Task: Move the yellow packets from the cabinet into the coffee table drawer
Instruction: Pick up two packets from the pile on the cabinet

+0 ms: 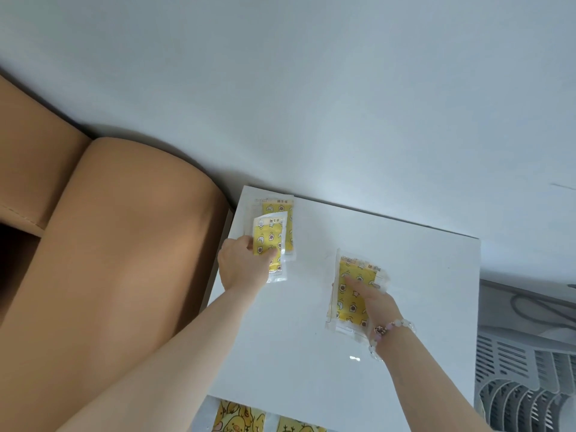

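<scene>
Held packet point(268, 244): yellow, clear-edged, over the back-left part of the white cabinet top point(420, 291), long axis running away from the person, header end toward the wall point(311, 88). Left hand point(241, 265) pinches its near left edge, thumb on the face. It overlaps the corner packet point(279, 208), lying flat, same heading. Right packet point(347, 310) lies flat mid-top, same heading, well apart from both. Right hand point(378, 302), beaded bracelet point(392, 330) at the wrist, rests on it; fingers blurred, seemingly straight. Bare top to the right and front. Tan sofa point(118, 244) just beside the left edge; grey vented appliance point(523, 369) right.
</scene>
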The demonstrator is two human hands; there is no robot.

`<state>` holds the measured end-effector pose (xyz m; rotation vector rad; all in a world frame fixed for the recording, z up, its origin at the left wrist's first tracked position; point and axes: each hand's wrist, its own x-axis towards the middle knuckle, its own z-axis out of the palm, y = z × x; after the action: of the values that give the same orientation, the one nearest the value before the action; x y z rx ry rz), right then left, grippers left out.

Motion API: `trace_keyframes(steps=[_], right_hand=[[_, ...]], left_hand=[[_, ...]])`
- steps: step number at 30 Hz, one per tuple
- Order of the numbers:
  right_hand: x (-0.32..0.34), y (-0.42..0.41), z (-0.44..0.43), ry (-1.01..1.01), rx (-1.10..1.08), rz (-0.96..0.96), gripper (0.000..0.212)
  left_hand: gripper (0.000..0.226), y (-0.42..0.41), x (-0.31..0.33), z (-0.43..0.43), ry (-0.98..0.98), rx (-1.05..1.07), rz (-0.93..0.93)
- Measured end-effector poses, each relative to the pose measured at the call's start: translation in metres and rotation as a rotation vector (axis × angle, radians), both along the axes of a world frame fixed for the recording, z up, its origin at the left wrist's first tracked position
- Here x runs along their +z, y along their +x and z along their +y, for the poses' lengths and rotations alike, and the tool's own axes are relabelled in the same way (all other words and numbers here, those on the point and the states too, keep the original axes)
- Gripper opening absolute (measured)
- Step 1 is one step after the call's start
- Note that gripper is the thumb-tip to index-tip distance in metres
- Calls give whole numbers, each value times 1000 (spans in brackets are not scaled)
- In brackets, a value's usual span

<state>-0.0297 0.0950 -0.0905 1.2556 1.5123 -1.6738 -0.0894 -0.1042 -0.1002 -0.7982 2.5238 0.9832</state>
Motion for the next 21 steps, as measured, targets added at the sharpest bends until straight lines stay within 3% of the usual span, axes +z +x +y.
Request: trace_keyframes(steps=[3, 6, 9, 11, 15, 21], right_hand=[[-3, 2, 2, -1, 35, -40, 25], [5, -3, -3, -43, 12, -48, 69], [11, -11, -2, -147, -128, -14, 54], [14, -15, 0, -180, -158, -31, 58], [15, -18, -1, -247, -214, -38, 68], [23, -21, 0, -355, -155, -35, 73]], left_hand=[[8, 6, 15, -11, 261, -11, 61], [17, 6, 30, -24, 352, -122, 74], [21, 1, 45, -31, 517, -61, 20], [31, -3, 56, -30, 602, -82, -76], [32, -5, 69, -26, 579, -322, -251], [42, -13, 78, -20, 559, -503, -484]])
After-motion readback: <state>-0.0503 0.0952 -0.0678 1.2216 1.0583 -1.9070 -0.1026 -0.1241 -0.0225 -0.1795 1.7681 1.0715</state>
